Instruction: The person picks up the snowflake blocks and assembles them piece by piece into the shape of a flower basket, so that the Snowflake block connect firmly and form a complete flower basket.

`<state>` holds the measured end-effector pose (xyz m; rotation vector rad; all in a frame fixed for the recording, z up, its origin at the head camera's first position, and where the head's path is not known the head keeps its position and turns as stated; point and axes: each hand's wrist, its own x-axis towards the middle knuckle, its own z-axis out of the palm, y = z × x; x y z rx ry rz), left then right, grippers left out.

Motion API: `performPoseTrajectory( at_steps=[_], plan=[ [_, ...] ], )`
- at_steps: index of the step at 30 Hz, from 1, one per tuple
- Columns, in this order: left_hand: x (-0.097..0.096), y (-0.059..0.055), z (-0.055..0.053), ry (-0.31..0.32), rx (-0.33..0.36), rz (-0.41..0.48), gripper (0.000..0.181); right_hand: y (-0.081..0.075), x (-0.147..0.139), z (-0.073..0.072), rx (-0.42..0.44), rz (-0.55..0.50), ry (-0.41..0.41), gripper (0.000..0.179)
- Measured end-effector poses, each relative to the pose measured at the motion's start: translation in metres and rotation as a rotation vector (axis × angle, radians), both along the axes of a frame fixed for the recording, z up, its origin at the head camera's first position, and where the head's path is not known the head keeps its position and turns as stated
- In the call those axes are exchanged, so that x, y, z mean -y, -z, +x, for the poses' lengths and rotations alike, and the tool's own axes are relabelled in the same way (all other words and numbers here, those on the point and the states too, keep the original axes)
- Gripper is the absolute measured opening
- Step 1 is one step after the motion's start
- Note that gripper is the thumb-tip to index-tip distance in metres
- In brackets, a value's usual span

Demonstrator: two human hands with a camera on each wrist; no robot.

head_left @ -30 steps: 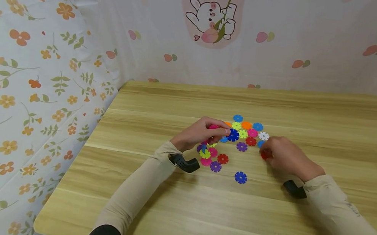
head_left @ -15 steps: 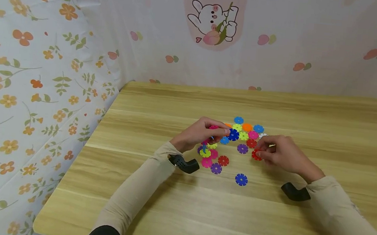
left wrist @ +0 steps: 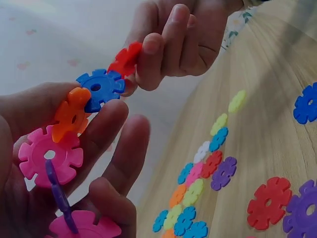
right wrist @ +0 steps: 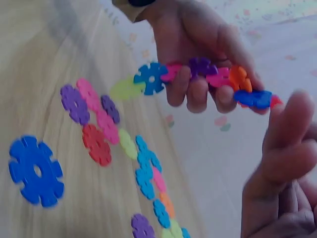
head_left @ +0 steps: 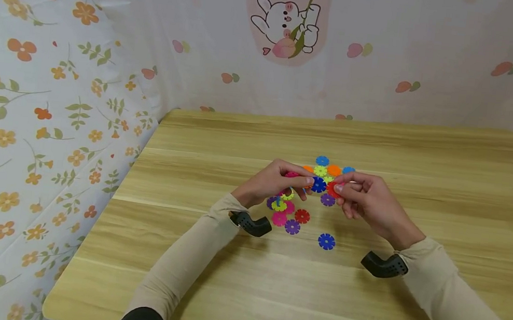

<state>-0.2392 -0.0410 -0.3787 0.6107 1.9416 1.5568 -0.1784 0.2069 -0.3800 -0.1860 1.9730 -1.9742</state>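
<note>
My left hand (head_left: 275, 181) holds a chain of interlocking snowflake discs between thumb and fingers. In the left wrist view the chain runs from a pink disc (left wrist: 34, 166) through an orange disc (left wrist: 62, 129) to a dark blue disc (left wrist: 104, 88) at its end. A light blue disc (right wrist: 150, 79) and a yellow-green disc (right wrist: 126, 90) hang at the other end. With thumb and forefinger, my right hand (head_left: 371, 203) pinches a red disc (left wrist: 126, 58) against the blue disc's edge. Whether their slots are joined cannot be made out.
Several loose discs lie on the wooden table (head_left: 243, 284) under and behind the hands. Nearer me are a dark blue disc (head_left: 326, 241), a purple disc (head_left: 292, 227) and a red loose disc (head_left: 302, 216). A printed curtain (head_left: 205, 19) hangs behind the table.
My right hand has lifted the red disc off the table and carried it up and left to the blue disc. My left hand has stayed in place with the chain.
</note>
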Motion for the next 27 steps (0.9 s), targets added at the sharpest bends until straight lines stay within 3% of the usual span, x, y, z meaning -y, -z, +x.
performPoseTrajectory(
  at_steps=[6, 15, 22, 27],
  plan=[
    [0.001, 0.002, 0.001, -0.003, -0.047, -0.018, 0.025, 0.0, 0.004, 0.001, -0.004, 0.017, 0.046, 0.018],
    [0.001, 0.0, 0.001, 0.032, -0.136, -0.049, 0.025, 0.0, 0.005, 0.0, -0.014, 0.093, 0.027, 0.014],
    [-0.001, 0.002, 0.004, 0.03, -0.199, -0.069, 0.025, 0.002, 0.008, -0.002, 0.038, 0.04, 0.024, 0.011],
    [-0.003, 0.004, 0.007, 0.023, -0.192, -0.043, 0.025, 0.004, 0.011, -0.002, 0.051, -0.001, 0.029, 0.009]
  ],
)
